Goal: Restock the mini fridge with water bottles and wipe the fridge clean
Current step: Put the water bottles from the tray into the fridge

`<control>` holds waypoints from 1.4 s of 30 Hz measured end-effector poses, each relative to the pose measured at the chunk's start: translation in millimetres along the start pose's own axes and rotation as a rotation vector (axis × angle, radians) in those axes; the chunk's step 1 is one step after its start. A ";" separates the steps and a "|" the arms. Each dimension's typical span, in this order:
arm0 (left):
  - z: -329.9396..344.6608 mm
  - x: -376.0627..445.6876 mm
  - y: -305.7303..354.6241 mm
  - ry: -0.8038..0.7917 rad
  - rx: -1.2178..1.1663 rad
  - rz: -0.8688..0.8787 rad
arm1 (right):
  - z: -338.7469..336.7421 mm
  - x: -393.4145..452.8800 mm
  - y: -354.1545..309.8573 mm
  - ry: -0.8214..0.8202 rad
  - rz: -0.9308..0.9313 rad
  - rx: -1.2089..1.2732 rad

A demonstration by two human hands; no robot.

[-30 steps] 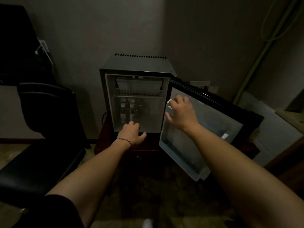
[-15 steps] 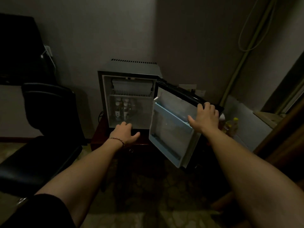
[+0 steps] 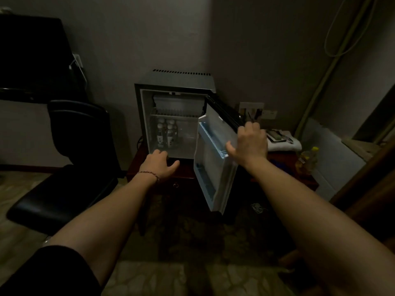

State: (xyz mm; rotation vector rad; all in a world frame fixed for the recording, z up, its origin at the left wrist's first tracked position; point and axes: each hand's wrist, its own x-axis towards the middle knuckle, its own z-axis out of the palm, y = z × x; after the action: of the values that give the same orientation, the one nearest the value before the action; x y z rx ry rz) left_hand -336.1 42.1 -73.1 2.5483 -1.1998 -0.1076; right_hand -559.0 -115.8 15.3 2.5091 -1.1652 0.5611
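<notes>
A black mini fridge point(image 3: 181, 79) with a white inside stands on a low dark red cabinet point(image 3: 186, 174). Its door point(image 3: 211, 167) hangs open toward me. Several water bottles point(image 3: 166, 133) stand at the left under the wire shelf. My right hand point(image 3: 249, 144) grips the door's top outer edge. My left hand point(image 3: 159, 165) rests flat on the cabinet top just below the fridge opening, fingers apart, holding nothing.
A black office chair point(image 3: 70, 150) stands at the left. To the right of the fridge lie a folded white cloth point(image 3: 284, 145) and a yellow-capped bottle point(image 3: 307, 159) on the cabinet. A pipe and cable run up the right wall.
My right hand moved from the door's inner face to its top outer edge, and the door swung further round toward me. My left hand stayed on the cabinet top.
</notes>
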 end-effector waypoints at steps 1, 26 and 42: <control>-1.6 -0.8 -1.0 0.005 -0.010 -0.005 | 0.4 -3.2 -10.6 0.039 -0.048 0.049; -53.3 111.2 -157.3 -0.063 0.025 -0.026 | 70.2 152.0 -295.0 -0.163 -0.490 0.396; -37.3 262.8 -225.8 -0.136 -0.010 0.104 | 138.0 292.8 -359.5 -0.196 -0.304 0.291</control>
State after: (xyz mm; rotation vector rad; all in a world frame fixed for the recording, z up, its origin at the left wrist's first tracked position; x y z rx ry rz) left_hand 7.3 -14.2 -92.0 2.4987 -1.3756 -0.2655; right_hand -76.8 -145.6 -9.1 2.9737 -0.7811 0.4364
